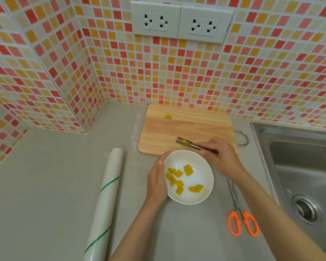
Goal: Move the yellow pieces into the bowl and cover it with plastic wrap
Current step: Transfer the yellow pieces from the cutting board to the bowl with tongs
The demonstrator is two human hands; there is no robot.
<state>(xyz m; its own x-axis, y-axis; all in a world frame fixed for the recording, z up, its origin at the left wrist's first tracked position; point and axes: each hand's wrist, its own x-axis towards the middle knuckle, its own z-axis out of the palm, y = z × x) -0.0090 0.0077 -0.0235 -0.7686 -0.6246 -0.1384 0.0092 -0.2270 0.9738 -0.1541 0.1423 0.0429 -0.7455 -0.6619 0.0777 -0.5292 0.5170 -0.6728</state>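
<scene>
A white bowl [199, 166] sits on the grey counter in front of a wooden cutting board [186, 127]. Several yellow pieces [188, 170] lie inside the bowl. My left hand [157, 180] rests against the bowl's left rim, steadying it. My right hand [219, 155] grips metal tongs [194, 145] over the board's near edge. The tong tips pinch one yellow piece [184, 141]. Another yellow piece [167, 116] lies alone near the far side of the board. A roll of plastic wrap [105, 200] with green stripes lies to the left of the bowl.
Orange-handled scissors [242, 217] lie on the counter right of the bowl. A steel sink [305, 166] fills the right side. Tiled walls with power sockets [181, 22] stand behind the board and along the left.
</scene>
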